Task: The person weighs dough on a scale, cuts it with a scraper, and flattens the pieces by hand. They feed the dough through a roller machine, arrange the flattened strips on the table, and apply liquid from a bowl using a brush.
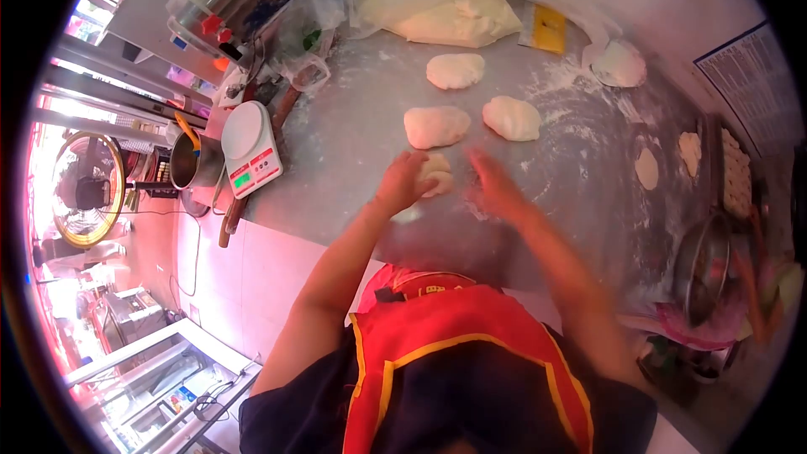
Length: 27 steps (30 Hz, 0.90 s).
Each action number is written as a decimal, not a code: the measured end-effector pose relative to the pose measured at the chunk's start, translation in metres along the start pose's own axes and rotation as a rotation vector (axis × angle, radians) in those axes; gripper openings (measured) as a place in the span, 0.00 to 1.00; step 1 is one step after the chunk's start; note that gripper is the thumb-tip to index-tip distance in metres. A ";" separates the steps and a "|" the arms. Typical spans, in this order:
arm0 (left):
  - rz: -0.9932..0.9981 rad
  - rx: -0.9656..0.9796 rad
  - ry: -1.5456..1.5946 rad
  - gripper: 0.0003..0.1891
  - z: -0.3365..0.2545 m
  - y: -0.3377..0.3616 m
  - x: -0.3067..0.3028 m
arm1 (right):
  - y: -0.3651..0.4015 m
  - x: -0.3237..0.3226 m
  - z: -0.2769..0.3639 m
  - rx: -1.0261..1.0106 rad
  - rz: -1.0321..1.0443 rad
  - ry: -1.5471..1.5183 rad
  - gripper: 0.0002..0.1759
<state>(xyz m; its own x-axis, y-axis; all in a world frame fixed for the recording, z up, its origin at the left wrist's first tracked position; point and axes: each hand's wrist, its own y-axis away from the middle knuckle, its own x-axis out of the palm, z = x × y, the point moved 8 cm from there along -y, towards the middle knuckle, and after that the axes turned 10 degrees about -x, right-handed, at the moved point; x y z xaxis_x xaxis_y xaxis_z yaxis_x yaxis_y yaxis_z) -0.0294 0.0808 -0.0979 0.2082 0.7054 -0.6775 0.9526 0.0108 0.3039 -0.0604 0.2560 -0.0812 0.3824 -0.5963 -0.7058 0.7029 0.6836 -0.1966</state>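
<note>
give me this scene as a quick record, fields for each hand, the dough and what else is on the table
left hand: curled over small dough piece
right hand: open, blurred, just right of that piece
dough balls: three, apart, beyond the hands
large dough mass: in plastic, far edge
scale: table's left edge
table: floured metal

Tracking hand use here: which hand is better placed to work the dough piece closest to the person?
Probably the left hand: it cups the dough piece. The right hand is blurred, beside it on the table.
</note>
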 end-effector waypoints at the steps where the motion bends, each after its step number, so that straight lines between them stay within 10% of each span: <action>1: 0.106 -0.058 0.069 0.28 -0.017 0.005 -0.004 | 0.008 0.005 0.010 -0.025 -0.035 -0.065 0.44; 5: 0.489 0.017 0.351 0.22 -0.064 0.014 0.025 | 0.038 -0.014 0.036 0.304 -0.103 -0.428 0.40; 17: -0.300 0.652 -0.065 0.12 -0.097 0.010 0.130 | 0.101 -0.022 -0.014 0.450 -0.418 -0.176 0.27; 19: -0.278 0.360 -0.156 0.12 -0.047 -0.022 0.214 | 0.087 -0.002 -0.033 0.504 -0.365 0.259 0.23; 20: 0.236 -0.080 -0.155 0.14 -0.047 -0.028 0.201 | 0.088 0.010 -0.043 0.369 -0.289 0.351 0.23; 22: -0.378 -0.319 -0.560 0.15 -0.075 -0.031 0.219 | 0.077 0.011 -0.040 0.290 -0.263 0.253 0.21; 24: -0.216 0.133 -0.355 0.15 -0.102 -0.046 0.216 | 0.068 0.001 -0.031 0.253 -0.244 0.286 0.23; 27: -0.205 0.250 -0.309 0.16 -0.110 -0.067 0.210 | 0.048 -0.012 -0.026 0.315 -0.108 0.510 0.25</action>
<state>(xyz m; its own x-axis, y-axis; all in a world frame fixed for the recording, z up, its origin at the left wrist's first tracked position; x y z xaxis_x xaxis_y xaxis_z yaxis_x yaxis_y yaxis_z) -0.0738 0.3061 -0.1863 0.0299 0.4613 -0.8868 0.9975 -0.0699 -0.0028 -0.0466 0.3066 -0.0999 0.0186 -0.3253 -0.9454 0.8950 0.4269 -0.1293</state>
